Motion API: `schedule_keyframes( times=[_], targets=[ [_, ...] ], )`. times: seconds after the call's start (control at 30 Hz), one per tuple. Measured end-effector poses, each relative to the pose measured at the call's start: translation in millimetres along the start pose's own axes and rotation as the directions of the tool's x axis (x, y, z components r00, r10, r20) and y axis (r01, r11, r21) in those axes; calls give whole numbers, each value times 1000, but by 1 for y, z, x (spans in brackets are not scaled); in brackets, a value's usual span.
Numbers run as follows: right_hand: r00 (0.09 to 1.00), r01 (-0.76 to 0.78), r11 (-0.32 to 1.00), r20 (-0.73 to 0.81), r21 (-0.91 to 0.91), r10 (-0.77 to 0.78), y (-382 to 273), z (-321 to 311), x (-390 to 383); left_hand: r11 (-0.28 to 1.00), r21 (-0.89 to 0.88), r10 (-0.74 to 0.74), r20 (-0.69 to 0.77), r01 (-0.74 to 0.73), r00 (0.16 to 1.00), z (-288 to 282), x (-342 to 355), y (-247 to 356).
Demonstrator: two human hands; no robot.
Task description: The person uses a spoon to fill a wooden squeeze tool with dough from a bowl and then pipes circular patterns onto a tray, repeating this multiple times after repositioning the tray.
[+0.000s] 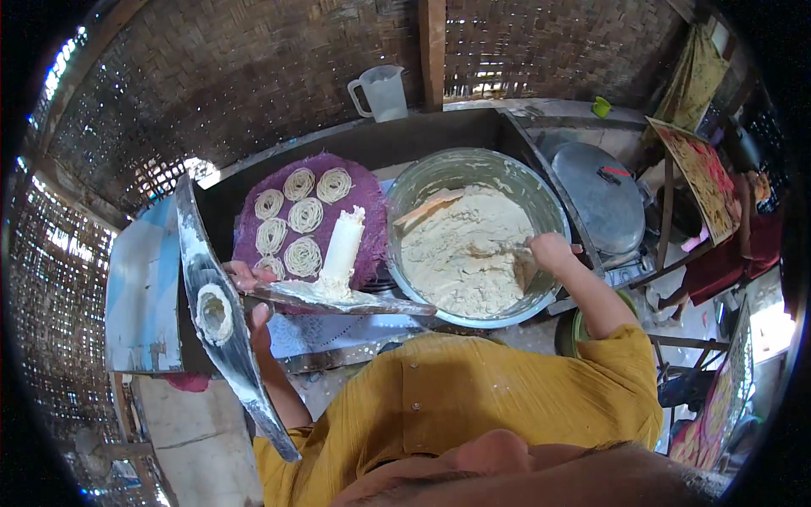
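My left hand [251,291] grips the metal handle bar [338,297] of a dough press, whose white plunger [342,249] stands upright on it. The press's other long metal arm [221,325], with a dough-filled round hole, slants down to the left. My right hand [547,252] reaches into a big metal bowl [541,190] of pale dough [460,253] and holds a utensil in the dough. A flat wooden paddle [427,209] leans in the bowl. Behind the press lies a round purple woven mat [363,182] carrying several noodle coils [304,215].
A clear plastic jug [382,91] stands on the ledge by the woven bamboo wall. A metal pot lid [601,198] sits to the right of the bowl. A blue-white board [142,287] lies left. More patterned mats [703,173] stand at the far right.
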State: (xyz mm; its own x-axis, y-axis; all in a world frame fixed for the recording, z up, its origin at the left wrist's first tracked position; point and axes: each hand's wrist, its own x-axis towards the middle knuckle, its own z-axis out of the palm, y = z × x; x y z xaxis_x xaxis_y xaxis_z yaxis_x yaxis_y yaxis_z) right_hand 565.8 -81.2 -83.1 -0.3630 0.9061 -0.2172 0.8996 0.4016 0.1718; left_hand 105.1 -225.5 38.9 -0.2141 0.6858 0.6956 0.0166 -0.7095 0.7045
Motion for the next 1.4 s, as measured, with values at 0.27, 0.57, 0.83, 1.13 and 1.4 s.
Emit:
schedule_keyframes(
  times=[0.27,0.57,0.83,1.13,1.4],
  targets=[
    [968,92,988,221,127,-119,-28,11,6,969,14,-246,-2,246,969,-14,-20,9],
    [966,66,965,227,254,-126,-42,-2,5,799,71,-601,59,597,797,6,-8,-10],
    [954,-26,986,300,164,-25,15,-18,-12,870,171,-490,209,462,846,24,-8,-13],
    [980,42,998,191,51,-51,-6,-3,5,737,-172,-651,79,654,755,20,-19,2],
    [983,78,971,142,227,-112,-49,27,10,694,-120,-706,82,710,704,24,-15,9]
  ],
)
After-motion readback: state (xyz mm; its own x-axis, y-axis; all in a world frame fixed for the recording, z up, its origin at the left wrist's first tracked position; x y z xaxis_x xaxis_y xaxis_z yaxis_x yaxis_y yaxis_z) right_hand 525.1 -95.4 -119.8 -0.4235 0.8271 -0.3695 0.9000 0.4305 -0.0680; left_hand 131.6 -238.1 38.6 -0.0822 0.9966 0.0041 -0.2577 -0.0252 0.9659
